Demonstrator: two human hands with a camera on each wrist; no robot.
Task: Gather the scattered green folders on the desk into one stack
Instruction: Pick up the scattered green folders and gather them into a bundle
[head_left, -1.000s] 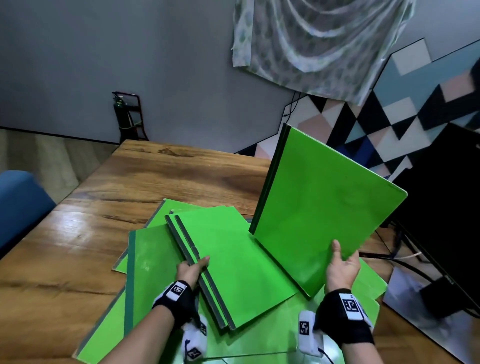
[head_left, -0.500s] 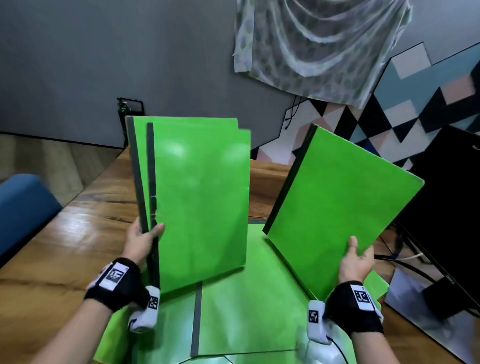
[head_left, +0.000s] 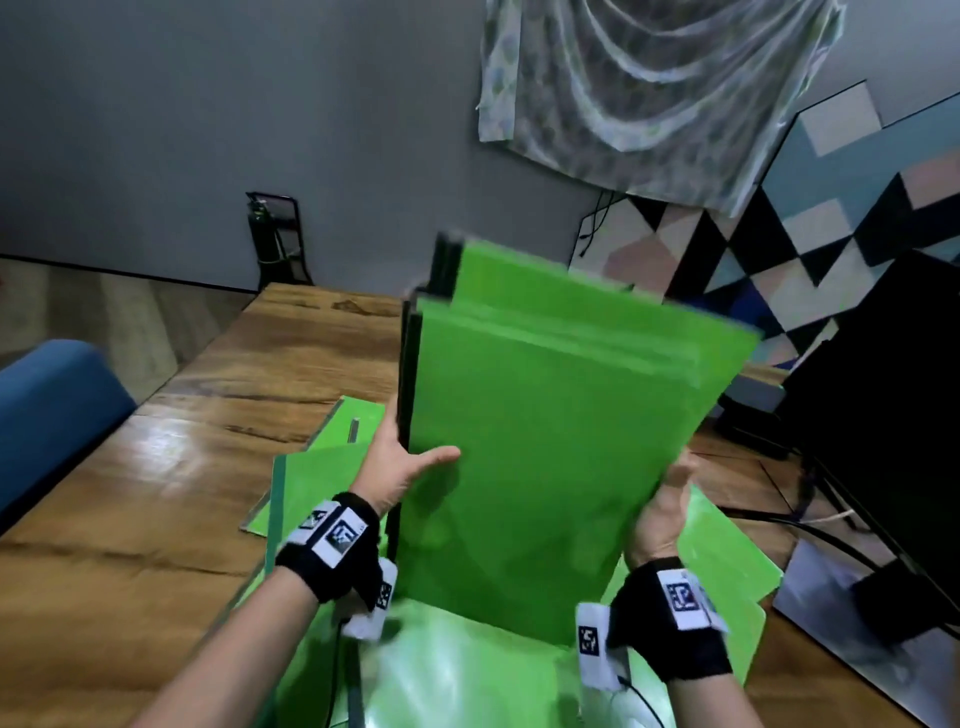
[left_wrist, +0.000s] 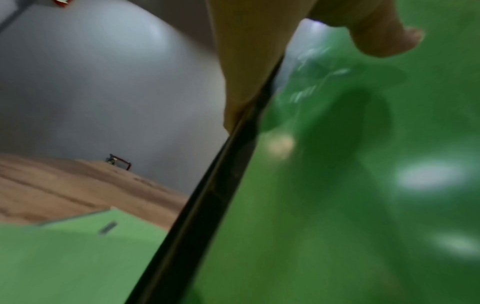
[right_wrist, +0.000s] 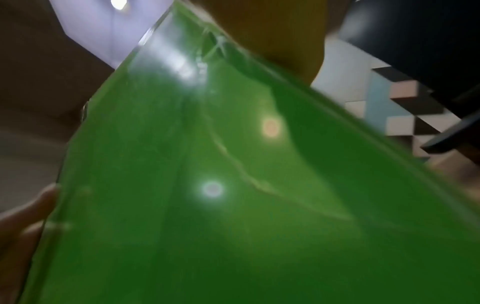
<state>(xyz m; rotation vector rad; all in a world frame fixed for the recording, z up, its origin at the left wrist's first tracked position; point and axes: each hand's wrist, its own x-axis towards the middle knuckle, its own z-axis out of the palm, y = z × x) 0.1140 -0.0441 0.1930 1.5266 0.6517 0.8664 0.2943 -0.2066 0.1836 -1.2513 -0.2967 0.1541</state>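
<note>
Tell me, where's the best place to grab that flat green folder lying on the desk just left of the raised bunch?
Probably by its exposed far-left corner, coming in from the left. The flat folder lies on the desk with that corner free, while its right part sits behind the held bunch and the left hand. Lying flat, its edge likely needs lifting before a grip closes.

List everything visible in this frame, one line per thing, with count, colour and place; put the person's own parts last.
Held folders: several (exact count unclear), green with dark spines, upright between both hands.
Folders on desk: several, green, lying flat and overlapping beneath the hands.
Desk: one, brown wood.
Monitor: one, black, at right.
Cloth: one, pale patterned, hanging on the wall.
Wall panel: one, multicoloured geometric, right.
Seat: one, blue, left.
Left hand: grip on the spine side, thumb across the front.
Right hand: grip on the lower right edge.
</note>
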